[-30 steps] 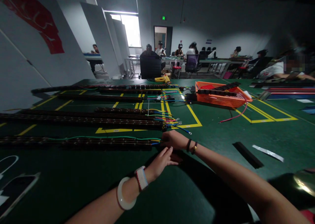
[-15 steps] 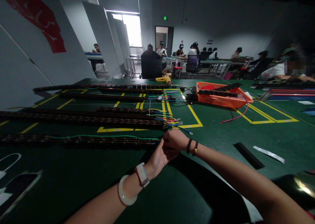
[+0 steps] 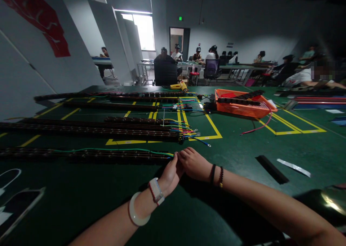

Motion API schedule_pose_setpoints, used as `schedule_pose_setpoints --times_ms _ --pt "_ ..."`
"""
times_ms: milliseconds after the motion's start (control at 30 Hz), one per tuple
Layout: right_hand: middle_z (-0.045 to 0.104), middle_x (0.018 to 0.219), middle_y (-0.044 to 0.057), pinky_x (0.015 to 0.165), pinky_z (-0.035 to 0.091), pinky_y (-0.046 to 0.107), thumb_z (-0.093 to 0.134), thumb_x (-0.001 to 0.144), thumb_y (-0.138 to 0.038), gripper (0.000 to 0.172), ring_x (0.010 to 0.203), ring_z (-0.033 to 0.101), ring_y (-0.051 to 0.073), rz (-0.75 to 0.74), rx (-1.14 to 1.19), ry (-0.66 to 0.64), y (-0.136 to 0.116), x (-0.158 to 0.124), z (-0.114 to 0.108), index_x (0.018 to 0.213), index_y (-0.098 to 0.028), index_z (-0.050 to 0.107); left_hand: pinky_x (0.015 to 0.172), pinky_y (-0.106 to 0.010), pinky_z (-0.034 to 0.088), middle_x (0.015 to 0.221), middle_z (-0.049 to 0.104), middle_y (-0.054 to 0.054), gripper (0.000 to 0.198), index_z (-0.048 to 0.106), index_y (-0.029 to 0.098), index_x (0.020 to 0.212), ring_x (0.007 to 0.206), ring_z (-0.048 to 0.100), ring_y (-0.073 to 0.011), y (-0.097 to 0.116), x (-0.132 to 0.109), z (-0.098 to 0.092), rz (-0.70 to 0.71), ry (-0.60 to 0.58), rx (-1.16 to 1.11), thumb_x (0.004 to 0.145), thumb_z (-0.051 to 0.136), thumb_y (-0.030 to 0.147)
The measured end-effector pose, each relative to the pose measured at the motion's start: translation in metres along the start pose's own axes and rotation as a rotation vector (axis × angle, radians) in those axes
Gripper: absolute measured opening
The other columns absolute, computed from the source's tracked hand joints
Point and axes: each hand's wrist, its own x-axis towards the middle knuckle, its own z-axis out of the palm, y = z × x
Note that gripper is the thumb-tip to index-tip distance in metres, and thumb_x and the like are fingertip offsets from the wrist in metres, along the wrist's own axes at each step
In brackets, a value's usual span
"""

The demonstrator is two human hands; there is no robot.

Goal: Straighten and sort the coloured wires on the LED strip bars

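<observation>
The nearest long dark cable strip (image 3: 116, 156) lies across the green table, with a green-yellow wire (image 3: 108, 149) along its top. At its right end my left hand (image 3: 170, 174) is closed around the wire ends, thumb on top. My right hand (image 3: 196, 164) presses against the left fingertips, its fingers curled into a pinch. What sits between the right fingers is hidden. Just beyond the hands, a thicker bundle of dark cable strips (image 3: 135, 132) ends in several coloured wires with ring terminals; a blue wire (image 3: 201, 142) ends closest to my right hand.
An orange basket (image 3: 240, 111) holds dark strips, and a red wire hangs from it. A yellow heat gun (image 3: 180, 86) lies at the far edge. To the right are a black strip (image 3: 271, 169) and a white strip (image 3: 294, 167). People sit at tables behind.
My right hand has turned and shifted slightly, its knuckles now raised and its forearm lower. The left hand stays at the strip's end, and more of the yellow wire end shows.
</observation>
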Motion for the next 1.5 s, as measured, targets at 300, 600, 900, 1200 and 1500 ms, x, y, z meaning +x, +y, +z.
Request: schedule_pose_setpoints --times_ms 300,600,900,1200,1500 --pt "0.060 0.115 0.007 0.095 0.034 0.036 0.046 0.091 -0.024 0.030 0.103 0.051 0.019 0.146 0.245 0.204 0.010 -0.039 -0.026 0.119 -0.021 0.055 0.091 -0.035 0.047 0.095 0.069 -0.008 0.013 0.064 0.014 0.087 0.096 0.063 -0.0193 0.004 -0.003 0.005 -0.009 -0.091 0.075 0.083 0.059 0.025" --pt "0.059 0.068 0.003 0.078 0.034 0.035 0.049 0.091 -0.037 0.026 0.070 0.048 0.017 0.196 0.024 0.239 0.018 -0.095 -0.014 0.073 -0.022 0.062 0.102 -0.039 0.039 0.106 0.067 -0.013 0.015 0.062 0.013 0.091 0.107 0.060 -0.0210 0.008 -0.007 0.008 -0.026 -0.079 0.084 0.085 0.056 0.025" --pt "0.060 0.071 0.002 0.074 0.030 0.034 0.050 0.090 -0.018 0.015 0.070 0.046 0.016 -0.003 -0.119 0.230 0.005 -0.096 0.001 0.082 -0.021 0.062 0.102 -0.039 0.039 0.107 0.067 -0.013 0.019 0.063 0.013 0.092 0.110 0.058 -0.0209 0.007 -0.006 0.007 -0.038 -0.081 0.086 0.088 0.053 0.028" --pt "0.056 0.062 0.000 0.071 0.028 0.031 0.055 0.088 -0.031 0.021 0.065 0.044 0.014 0.246 -0.129 0.500 0.031 -0.070 -0.038 0.072 -0.019 0.058 0.100 -0.036 0.040 0.103 0.068 -0.010 0.028 0.065 0.014 0.093 0.101 0.061 -0.0186 0.007 -0.008 0.006 -0.039 -0.155 0.113 0.083 0.058 0.039" --pt "0.061 0.064 0.001 0.066 0.027 0.028 0.054 0.087 -0.046 0.032 0.064 0.052 0.016 0.552 -0.013 0.306 0.083 -0.038 0.018 0.070 -0.018 0.057 0.101 -0.040 0.040 0.105 0.066 -0.011 0.015 0.061 0.012 0.094 0.100 0.062 -0.0191 0.007 -0.006 0.006 -0.036 -0.092 0.131 0.087 0.053 0.022"
